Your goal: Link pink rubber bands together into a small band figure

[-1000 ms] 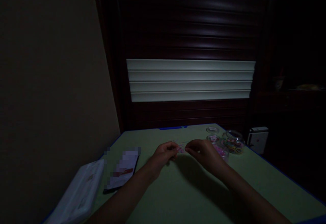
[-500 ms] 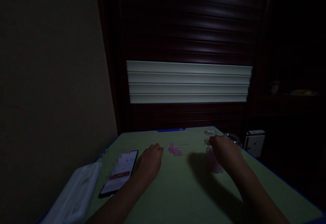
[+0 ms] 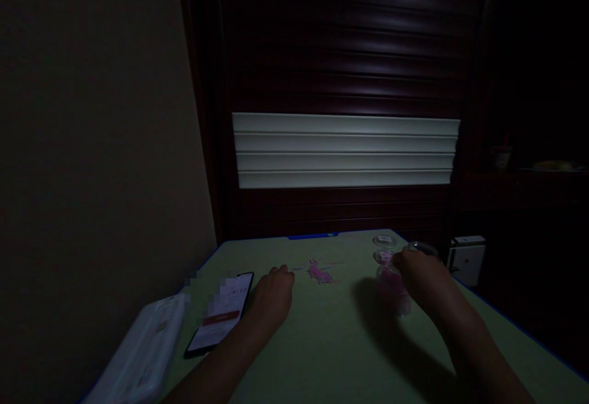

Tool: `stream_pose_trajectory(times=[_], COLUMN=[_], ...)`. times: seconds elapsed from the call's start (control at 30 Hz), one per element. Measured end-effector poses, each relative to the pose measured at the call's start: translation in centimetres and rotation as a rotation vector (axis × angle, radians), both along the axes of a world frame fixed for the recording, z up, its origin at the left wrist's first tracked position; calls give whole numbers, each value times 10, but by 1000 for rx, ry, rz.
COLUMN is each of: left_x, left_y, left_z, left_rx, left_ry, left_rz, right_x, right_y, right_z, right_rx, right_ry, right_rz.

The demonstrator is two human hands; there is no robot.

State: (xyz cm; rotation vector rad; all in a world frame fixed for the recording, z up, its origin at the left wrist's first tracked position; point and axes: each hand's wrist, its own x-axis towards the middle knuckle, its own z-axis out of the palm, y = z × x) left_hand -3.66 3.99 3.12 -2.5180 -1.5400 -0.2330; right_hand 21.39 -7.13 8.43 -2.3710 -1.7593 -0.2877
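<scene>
My left hand point(image 3: 275, 293) rests on the table beside the phone, fingers curled; whether anything is in them is hidden. Just beyond it lies a loose pile of thin pink and purple pieces point(image 3: 319, 273). My right hand point(image 3: 419, 272) is closed in a pinch over the right side, by a small round clear dish point(image 3: 383, 257) with pink bits in it. What the pinch holds is too small and dark to make out. Under and left of that hand is a clear container point(image 3: 392, 293) with pink contents, partly covered by the hand.
A phone point(image 3: 223, 312) with a lit screen lies left, next to a long white case point(image 3: 140, 349). A round clear lid-like piece point(image 3: 384, 241) with a label and a clear round jar point(image 3: 423, 247) are at the back right. A white box point(image 3: 467, 262) stands beyond the table point(image 3: 313, 343).
My right hand has shifted a little right and down, uncovering more of the small dish and its pink bits. My left hand has barely moved. The view has shifted slightly.
</scene>
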Motion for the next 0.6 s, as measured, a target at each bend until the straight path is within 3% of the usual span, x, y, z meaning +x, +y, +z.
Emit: stream_pose_trajectory(times=[0.27, 0.6], left_x=[-2, -12], left_y=[6, 14], left_z=[-6, -5], left_rx=[20, 39], left_ry=[-5, -70], left_rz=[-11, 97], right_x=[5, 7], right_y=[0, 1], right_z=[-3, -4], right_rx=[-13, -31], right_ry=[6, 30], right_rz=[-7, -10])
